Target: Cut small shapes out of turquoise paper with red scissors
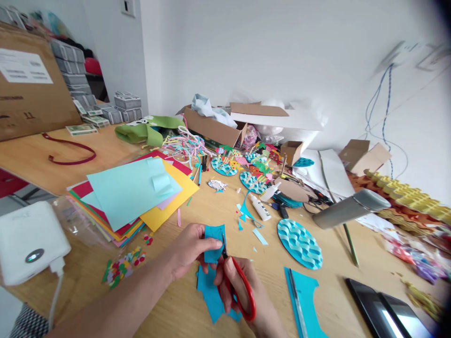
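Observation:
My left hand (190,249) pinches a small teal paper piece (214,241) a little above the wooden table (183,300). In my right hand (243,291) are red-handled scissors (241,286), their dark blades touching the right edge of that piece. Larger teal paper scraps (210,293) lie on the table just under both hands. A teal sheet with a curved cut edge (306,300) lies to the right, with a thin ruler-like strip on it.
A stack of coloured paper sheets (130,192) lies to the left, with confetti dots (121,267) in front of it. A round wavy teal disc (299,241), a glue bottle (260,207), a grey cylinder (348,209), a white device (28,241), a phone (384,310) and cardboard boxes (214,129) surround the hands.

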{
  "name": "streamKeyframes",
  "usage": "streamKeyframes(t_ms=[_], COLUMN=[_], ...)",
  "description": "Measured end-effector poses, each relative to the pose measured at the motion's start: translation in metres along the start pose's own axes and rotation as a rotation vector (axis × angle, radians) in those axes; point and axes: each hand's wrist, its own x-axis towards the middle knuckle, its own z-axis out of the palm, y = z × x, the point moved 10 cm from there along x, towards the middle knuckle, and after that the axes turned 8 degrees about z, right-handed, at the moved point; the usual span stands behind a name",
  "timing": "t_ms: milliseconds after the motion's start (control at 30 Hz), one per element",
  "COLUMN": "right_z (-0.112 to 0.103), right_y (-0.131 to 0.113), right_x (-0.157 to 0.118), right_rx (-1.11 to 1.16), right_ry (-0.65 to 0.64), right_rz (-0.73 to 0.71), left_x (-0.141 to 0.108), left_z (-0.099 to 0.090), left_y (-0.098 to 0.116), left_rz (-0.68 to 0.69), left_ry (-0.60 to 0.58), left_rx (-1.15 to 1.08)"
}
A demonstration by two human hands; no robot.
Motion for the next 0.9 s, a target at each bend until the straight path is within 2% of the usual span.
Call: streamKeyframes(t_ms=[233, 533, 900], right_z=[-0.002, -0.001, 0.0], right_y=[-0.001, 0.006, -0.004], right_x=[0.0, 0.002, 0.0], right_rx=[-0.007, 0.027, 0.0], right_ry=[-0.021, -0.048, -0.044], right_rz=[-0.012, 0.007, -0.05], left_x=[0.0, 0.0, 0.0], left_z=[0.004, 0.001, 0.002], left_y=[0.0, -0.002, -0.004], left_rz=[-0.016, -0.021, -0.014], left_ry=[-0.041, -0.013, -0.043], left_rx=[0.023, 0.012, 0.023])
